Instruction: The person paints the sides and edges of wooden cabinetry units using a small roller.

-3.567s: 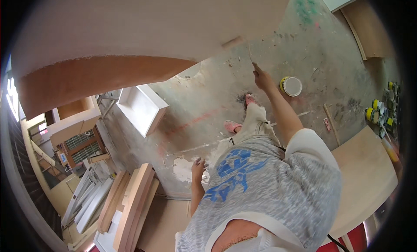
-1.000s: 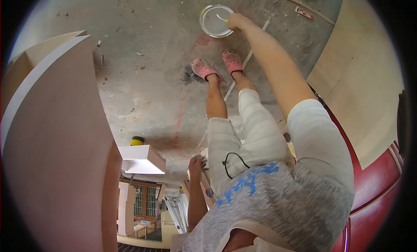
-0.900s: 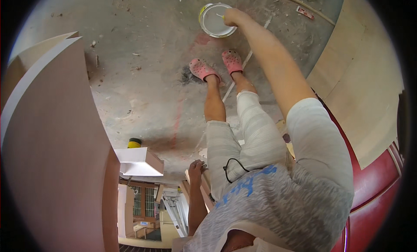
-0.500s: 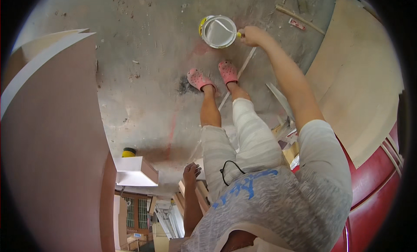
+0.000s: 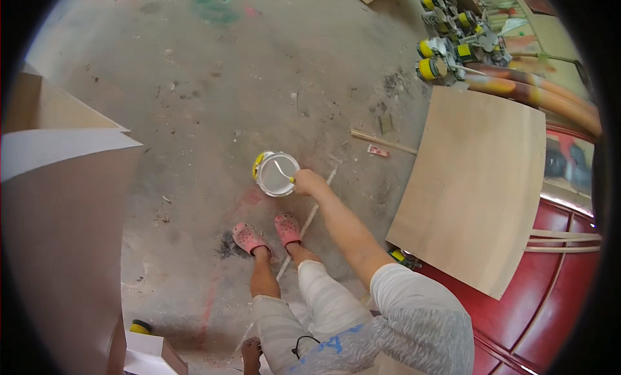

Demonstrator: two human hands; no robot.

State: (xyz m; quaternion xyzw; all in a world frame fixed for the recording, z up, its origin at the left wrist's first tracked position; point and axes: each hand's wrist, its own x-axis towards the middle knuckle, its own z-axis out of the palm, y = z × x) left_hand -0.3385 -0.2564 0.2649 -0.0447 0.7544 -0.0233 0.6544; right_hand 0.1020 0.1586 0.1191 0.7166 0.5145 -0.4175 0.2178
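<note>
My right hand (image 5: 310,183), arm stretched forward, is closed around the yellow handle of a small paint roller (image 5: 283,171). The roller's bent white frame reaches over a round paint bucket (image 5: 257,189); its far end sits inside the rim, and I cannot make out the roller head. The bucket is white with a yellow patch on its side, and pale grey paint shows within. It stands just ahead of my feet in pink clogs (image 5: 288,227). Low by my left thigh hangs my left hand (image 5: 251,352), its fingers loosely bent, with nothing visible in it.
A large pale wooden panel (image 5: 472,187) lies to the right over red panels (image 5: 563,271). Several paint cans (image 5: 432,68) crowd the far right. A wooden strip (image 5: 385,141) lies on the floor. Tall panelled furniture (image 5: 65,246) borders the left, with a white box-shaped piece (image 5: 145,354) near it.
The view has tilted up, so bucket, feet and hands sit lower and further left, and the paint cans have come into sight. My right hand keeps its grip on the roller.
</note>
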